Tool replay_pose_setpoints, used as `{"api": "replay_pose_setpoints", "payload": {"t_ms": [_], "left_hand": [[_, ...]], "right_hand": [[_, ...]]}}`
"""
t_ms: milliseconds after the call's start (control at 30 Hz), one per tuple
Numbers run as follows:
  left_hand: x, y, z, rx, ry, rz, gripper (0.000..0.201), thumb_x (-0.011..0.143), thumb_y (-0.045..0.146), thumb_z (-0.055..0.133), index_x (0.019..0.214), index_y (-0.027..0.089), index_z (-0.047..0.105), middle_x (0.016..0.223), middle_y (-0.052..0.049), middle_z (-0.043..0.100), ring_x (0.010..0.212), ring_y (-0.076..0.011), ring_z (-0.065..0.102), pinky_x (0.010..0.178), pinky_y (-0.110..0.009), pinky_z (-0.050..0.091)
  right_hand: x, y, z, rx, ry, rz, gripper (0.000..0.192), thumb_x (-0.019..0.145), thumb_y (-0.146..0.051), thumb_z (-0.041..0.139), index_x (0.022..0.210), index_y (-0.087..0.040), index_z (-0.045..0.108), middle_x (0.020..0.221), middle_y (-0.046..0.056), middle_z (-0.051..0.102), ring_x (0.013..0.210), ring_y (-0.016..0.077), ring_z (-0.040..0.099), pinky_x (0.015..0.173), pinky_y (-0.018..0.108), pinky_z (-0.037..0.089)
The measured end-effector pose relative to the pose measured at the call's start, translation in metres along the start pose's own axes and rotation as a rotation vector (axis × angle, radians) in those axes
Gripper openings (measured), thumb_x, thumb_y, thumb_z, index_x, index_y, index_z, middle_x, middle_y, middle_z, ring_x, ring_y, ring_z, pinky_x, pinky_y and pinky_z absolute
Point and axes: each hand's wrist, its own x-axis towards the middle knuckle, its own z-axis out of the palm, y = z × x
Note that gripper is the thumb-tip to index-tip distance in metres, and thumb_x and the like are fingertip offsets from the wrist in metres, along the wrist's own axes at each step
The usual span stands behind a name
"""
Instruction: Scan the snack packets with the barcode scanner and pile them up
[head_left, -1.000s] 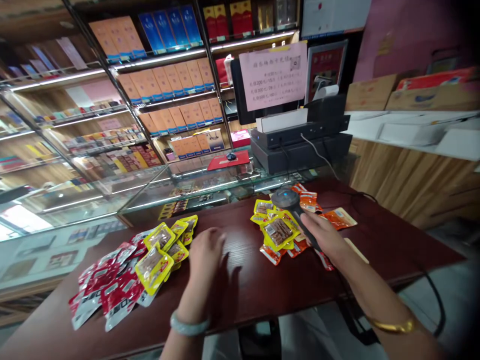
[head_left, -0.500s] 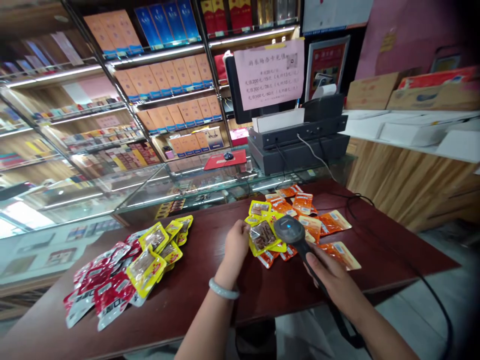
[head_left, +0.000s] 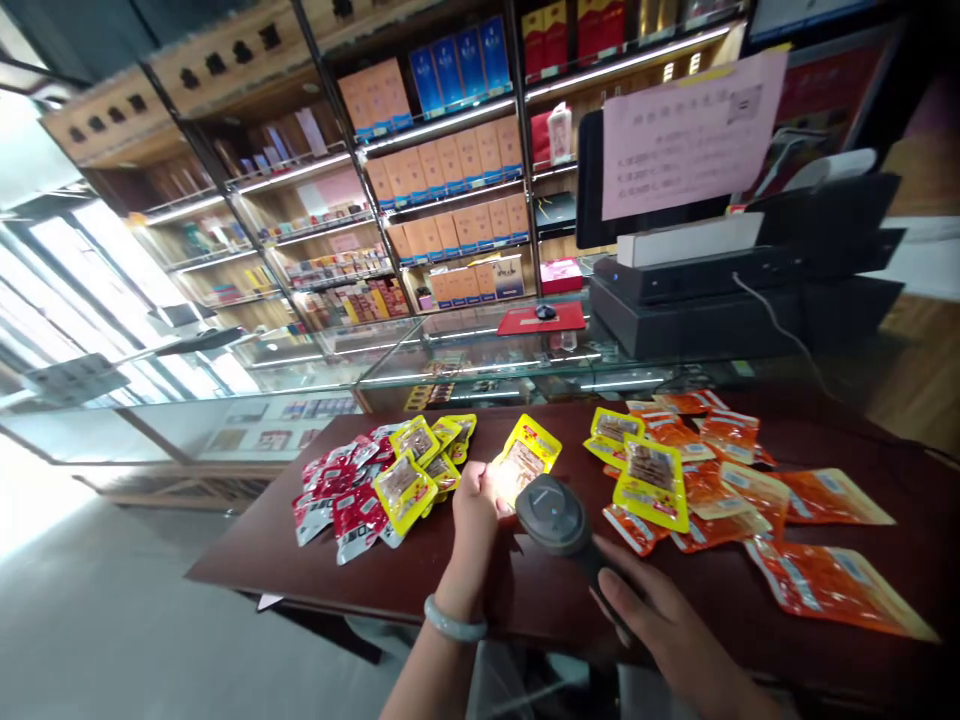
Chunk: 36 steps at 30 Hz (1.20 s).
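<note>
Left hand (head_left: 474, 498) raised over the table edge, fingers curled and pinched closed, back of the hand toward the camera, forearm rising from the lower frame with a pale green jade bangle (head_left: 454, 621) around the wrist. Right hand (head_left: 660, 625) lower and nearer, palm down, fingers wrapped closed in a grip, bare forearm running off the bottom right corner. Hands near each other, not touching.

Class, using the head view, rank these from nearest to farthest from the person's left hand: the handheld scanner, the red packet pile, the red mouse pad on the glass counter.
1. Handheld scanner, just right of the left hand.
2. Red packet pile, to its left on the table.
3. Red mouse pad, far behind on the glass counter.
</note>
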Motion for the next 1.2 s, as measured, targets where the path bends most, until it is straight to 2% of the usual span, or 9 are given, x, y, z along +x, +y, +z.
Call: {"api": "replay_pose_setpoints", "payload": {"t_ms": [267,433,600,733,867,933,1067,1133,1200], "left_hand": [[-0.006,-0.011,-0.046,-0.167,0.001,-0.147,0.028,0.087,0.050,0.050,0.086,0.023,0.047,0.044,0.009,0.049,0.035,-0.0111,0.046,0.040,-0.020,0.035],[0.003,-0.025,-0.090,-0.187,0.142,-0.139,0.030,0.084,0.050,0.055,0.092,0.022,0.048,0.048,0.007,0.055,0.039,-0.0137,0.054,0.042,-0.023,0.042],[0.019,-0.033,-0.120,-0.272,0.259,-0.163,0.041,0.080,0.038,0.061,0.113,0.019,0.046,0.086,-0.005,0.068,0.053,-0.0147,0.063,0.052,-0.030,0.053],[0.016,-0.034,-0.126,0.086,0.319,-0.038,0.056,0.079,0.039,0.062,0.127,0.016,0.046,0.115,-0.014,0.062,0.080,-0.0219,0.067,0.072,-0.041,0.057],[0.009,-0.023,-0.107,0.454,0.470,0.234,0.060,0.080,0.041,0.063,0.132,0.016,0.049,0.123,-0.014,0.058,0.122,-0.0317,0.051,0.104,-0.052,0.043],[0.005,-0.014,-0.084,0.482,0.413,0.354,0.057,0.083,0.042,0.061,0.132,0.017,0.049,0.126,-0.014,0.056,0.125,-0.0306,0.048,0.106,-0.050,0.041],[-0.009,0.008,-0.017,0.476,-0.017,0.469,0.042,0.087,0.040,0.056,0.124,0.020,0.057,0.118,-0.011,0.063,0.110,-0.0267,0.059,0.096,-0.044,0.048],[-0.017,0.019,0.020,0.515,-0.214,0.481,0.037,0.087,0.037,0.056,0.120,0.020,0.060,0.115,-0.010,0.066,0.108,-0.0267,0.060,0.095,-0.043,0.048],[-0.024,0.032,0.054,0.581,-0.357,0.478,0.035,0.088,0.036,0.056,0.118,0.019,0.062,0.113,-0.011,0.067,0.107,-0.0275,0.061,0.094,-0.042,0.047]], "right_hand": [[0.008,0.005,0.039,0.175,0.029,0.219,0.064,0.067,-0.071,0.073,0.115,-0.028,0.076,0.125,0.010,0.072,0.115,0.0339,0.064,0.100,0.045,0.050],[0.018,0.011,0.056,0.150,-0.013,0.244,0.061,0.068,-0.070,0.073,0.113,-0.029,0.076,0.115,0.008,0.074,0.096,0.0272,0.069,0.082,0.034,0.056],[0.029,0.015,0.061,0.033,-0.105,0.184,0.066,0.079,-0.067,0.066,0.127,-0.022,0.068,0.082,0.005,0.070,0.068,0.0183,0.059,0.056,0.026,0.045],[0.030,0.016,0.056,0.073,-0.139,0.135,0.065,0.084,-0.064,0.062,0.133,-0.021,0.062,0.066,-0.003,0.055,0.058,0.0131,0.047,0.051,0.024,0.036],[0.027,0.014,0.039,0.105,-0.103,0.102,0.064,0.086,-0.062,0.062,0.135,-0.021,0.060,0.067,-0.004,0.052,0.057,0.0114,0.045,0.051,0.023,0.034],[0.022,0.012,0.025,0.117,-0.044,0.085,0.065,0.085,-0.062,0.063,0.135,-0.021,0.060,0.067,-0.003,0.053,0.057,0.0112,0.046,0.051,0.023,0.035],[0.008,0.008,-0.010,0.109,0.115,0.091,0.067,0.082,-0.065,0.064,0.135,-0.023,0.061,0.075,0.002,0.066,0.063,0.0154,0.057,0.055,0.026,0.045],[0.001,0.008,-0.029,0.095,0.220,0.075,0.064,0.081,-0.064,0.066,0.132,-0.024,0.064,0.096,0.007,0.074,0.085,0.0220,0.066,0.071,0.031,0.053],[-0.005,0.010,-0.047,0.098,0.331,0.047,0.060,0.080,-0.063,0.068,0.126,-0.024,0.069,0.116,0.010,0.073,0.113,0.0277,0.063,0.091,0.036,0.052]]}}
